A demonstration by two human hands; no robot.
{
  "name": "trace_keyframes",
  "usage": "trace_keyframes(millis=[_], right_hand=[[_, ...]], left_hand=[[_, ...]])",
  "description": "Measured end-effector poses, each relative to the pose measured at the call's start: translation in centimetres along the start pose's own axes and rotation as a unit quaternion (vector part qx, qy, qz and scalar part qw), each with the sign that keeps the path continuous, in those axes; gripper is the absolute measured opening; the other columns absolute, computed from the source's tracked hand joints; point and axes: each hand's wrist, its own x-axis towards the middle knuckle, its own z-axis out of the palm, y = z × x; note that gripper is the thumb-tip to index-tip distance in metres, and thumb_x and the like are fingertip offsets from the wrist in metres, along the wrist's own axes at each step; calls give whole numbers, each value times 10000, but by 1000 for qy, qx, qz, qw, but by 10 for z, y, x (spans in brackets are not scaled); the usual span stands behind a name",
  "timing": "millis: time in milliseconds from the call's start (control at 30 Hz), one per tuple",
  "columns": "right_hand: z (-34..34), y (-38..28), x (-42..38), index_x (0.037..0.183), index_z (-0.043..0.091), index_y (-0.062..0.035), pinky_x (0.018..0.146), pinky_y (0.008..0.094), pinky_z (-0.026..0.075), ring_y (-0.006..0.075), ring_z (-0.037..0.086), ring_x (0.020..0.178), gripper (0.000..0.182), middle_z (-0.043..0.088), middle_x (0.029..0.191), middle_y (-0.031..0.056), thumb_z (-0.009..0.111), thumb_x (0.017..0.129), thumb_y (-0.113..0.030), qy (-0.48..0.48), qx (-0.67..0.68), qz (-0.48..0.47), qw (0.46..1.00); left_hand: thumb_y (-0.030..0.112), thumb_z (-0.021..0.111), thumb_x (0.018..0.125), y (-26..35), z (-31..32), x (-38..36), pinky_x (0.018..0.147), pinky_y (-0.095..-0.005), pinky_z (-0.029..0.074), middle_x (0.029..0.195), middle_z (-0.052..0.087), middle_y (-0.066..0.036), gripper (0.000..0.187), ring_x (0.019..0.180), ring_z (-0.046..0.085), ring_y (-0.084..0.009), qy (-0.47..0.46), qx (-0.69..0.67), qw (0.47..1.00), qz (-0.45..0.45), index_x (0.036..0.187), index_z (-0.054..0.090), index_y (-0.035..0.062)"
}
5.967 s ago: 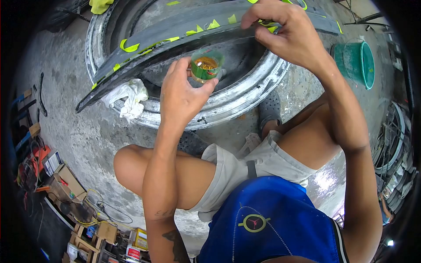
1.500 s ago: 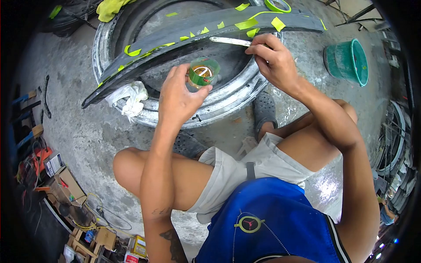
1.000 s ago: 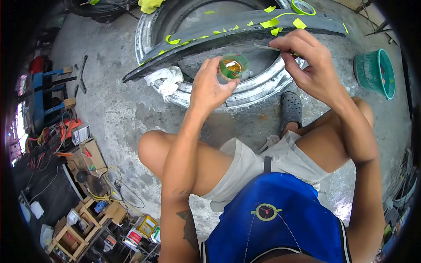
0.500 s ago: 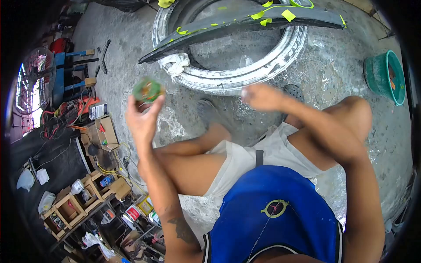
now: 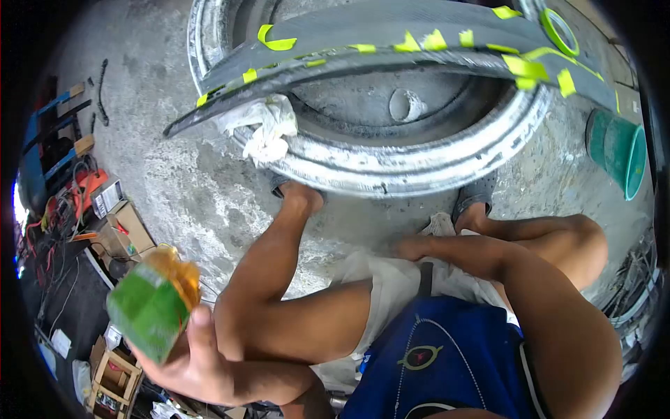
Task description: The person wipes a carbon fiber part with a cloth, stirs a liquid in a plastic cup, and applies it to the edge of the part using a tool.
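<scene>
At the lower left, my left hand [image 5: 192, 363] holds up a small green box-like pack [image 5: 150, 307] with crumpled orange-brown wrapping on its right side; the thumb is raised beside it. My right hand [image 5: 413, 247] is low at the middle, near the lap of the pale shorts; it is blurred and its fingers are hidden. Ahead, a long dark curved panel [image 5: 335, 49] with bits of yellow-green tape lies across a whitish tire [image 5: 391, 174]. A white cloth or bag [image 5: 269, 133] hangs over the tire's left side.
A roll of yellow-green tape [image 5: 560, 33] rests at the panel's right end. The green bucket [image 5: 618, 153] stands at the right. Along the left are a cardboard box [image 5: 132, 227], cables, wooden compartments [image 5: 115, 377] and a blue frame [image 5: 35, 146].
The view has moved closer to the tire and panel. My left hand has come down and nearer with the pack. My right hand has drawn back from the tire toward the lap.
</scene>
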Motion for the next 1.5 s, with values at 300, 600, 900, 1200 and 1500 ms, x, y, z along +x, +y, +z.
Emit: trace_keyframes(millis=[300, 600, 900, 1200, 1500], right_hand=[[-60, -64, -12, 1240, 682, -35, 939, 556, 529, 426, 695, 1089, 383, 720, 1187, 241, 616, 953, -280, -51, -23, 70, 996], [-158, -124, -10, 1161, 686, -40, 937, 533, 547, 426, 701, 1066, 280, 724, 1140, 236, 553, 1045, -257, 332, 142, 11, 932], [-177, -126, -22, 1180, 688, -43, 931, 529, 554, 426, 705, 1072, 277, 728, 1143, 225, 540, 1053, -240, 209, -27, 99, 973], [-191, -232, -221, 1428, 622, -57, 993, 523, 535, 421, 653, 1202, 445, 710, 1198, 217, 494, 1116, -346, 284, -118, 200, 930], [-259, -376, -304, 1315, 724, -75, 705, 357, 485, 263, 596, 757, 397, 615, 862, 119, 690, 921, -36, 610, -274, 73, 740]], left_hand=[[17, 776, 906, -28, 8, 101, 1078, -414, 514, 1300, 694, -248, 529, 1181, 687, -296, -110, 14, 994, -15, 1373, 586, -142], [-33, 812, 873, -53, 7, 173, 1088, -394, 499, 1319, 685, -218, 561, 1186, 676, -268, -106, -21, 994, 19, 1380, 589, -124], [-33, 815, 892, -63, 31, 151, 1048, -322, 503, 1290, 706, -120, 547, 1169, 671, -192, -175, -44, 980, 86, 1397, 606, -44], [125, 915, 715, -54, 63, 104, 845, -348, 549, 1100, 717, -126, 609, 1001, 702, -244, -237, -14, 941, 243, 1268, 682, 19], [40, 840, 726, -52, 128, 55, 948, -397, 555, 1219, 675, -140, 573, 1101, 676, -311, -232, -21, 934, 269, 1281, 697, 69]])
